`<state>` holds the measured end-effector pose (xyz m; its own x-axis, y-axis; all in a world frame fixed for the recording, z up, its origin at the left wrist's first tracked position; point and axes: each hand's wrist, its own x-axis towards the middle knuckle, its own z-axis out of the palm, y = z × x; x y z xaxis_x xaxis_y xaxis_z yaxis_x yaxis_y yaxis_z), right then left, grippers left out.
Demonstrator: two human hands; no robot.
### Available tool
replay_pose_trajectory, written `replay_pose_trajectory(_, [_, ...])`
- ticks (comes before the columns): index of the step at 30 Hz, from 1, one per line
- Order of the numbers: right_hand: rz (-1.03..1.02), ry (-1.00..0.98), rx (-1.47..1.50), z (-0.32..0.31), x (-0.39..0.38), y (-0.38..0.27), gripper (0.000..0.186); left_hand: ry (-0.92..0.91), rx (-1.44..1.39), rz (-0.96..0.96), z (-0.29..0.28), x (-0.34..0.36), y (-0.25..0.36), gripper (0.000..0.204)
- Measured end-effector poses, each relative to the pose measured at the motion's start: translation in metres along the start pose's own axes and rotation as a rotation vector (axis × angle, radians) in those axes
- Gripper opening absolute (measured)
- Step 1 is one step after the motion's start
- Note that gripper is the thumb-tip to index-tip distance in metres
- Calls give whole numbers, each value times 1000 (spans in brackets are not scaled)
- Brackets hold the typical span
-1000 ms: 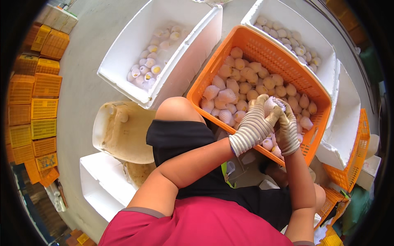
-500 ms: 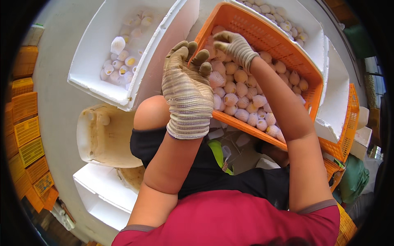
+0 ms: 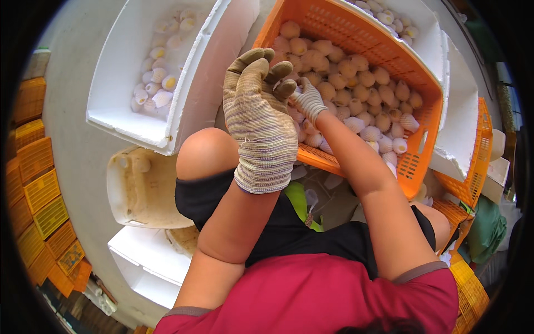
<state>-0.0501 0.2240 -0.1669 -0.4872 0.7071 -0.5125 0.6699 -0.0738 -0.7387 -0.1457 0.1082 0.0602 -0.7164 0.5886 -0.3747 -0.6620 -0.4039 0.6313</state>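
Note:
Over the left edge of the orange crate (image 3: 384, 42), my left hand (image 3: 256, 111) is raised in a striped, tan-palmed glove. Its fingers curl inward, and whatever lies in them is hidden. My right hand (image 3: 309, 101), gloved too, is drawn up against the left hand's fingertips, above the crate's contents. Its fingers are bent and partly covered by the left hand, so what they hold does not show. Inside the crate lie many round, pale fruits (image 3: 384, 97), several in white foam-net sleeves (image 3: 370, 133).
A white foam box (image 3: 130, 114) at the left holds several sleeved, yellowish fruits (image 3: 158, 78). Another white foam box (image 3: 431, 50) with fruit stands beyond the crate. A stained plastic tub (image 3: 125, 189) sits by my left knee. Orange and yellow crates (image 3: 47, 217) line the far left.
My right hand has moved from the crate's far left part toward me, up against my left hand. More fruits show where it was. The left hand stays curled, and the view has shifted slightly.

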Motion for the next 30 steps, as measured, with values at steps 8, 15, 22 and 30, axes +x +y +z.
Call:
replay_pose_trajectory(8, [87, -403, 1157, -150, -135, -33, 57, -323, 328, -294, -1, -13, -35, 25])
replay_pose_trajectory(15, [185, -268, 949, -181, -233, -55, 65, -1167, 772, -125, 24, -65, -61, 66])
replay_pose_trajectory(22, [158, -180, 802, -185, -250, -38, 72, -1045, 858, -209, 14, -76, -96, 58])
replay_pose_trajectory(30, [-54, 110, 495, -182, -260, -40, 39, -782, 590, -731, 17, -68, -91, 46])
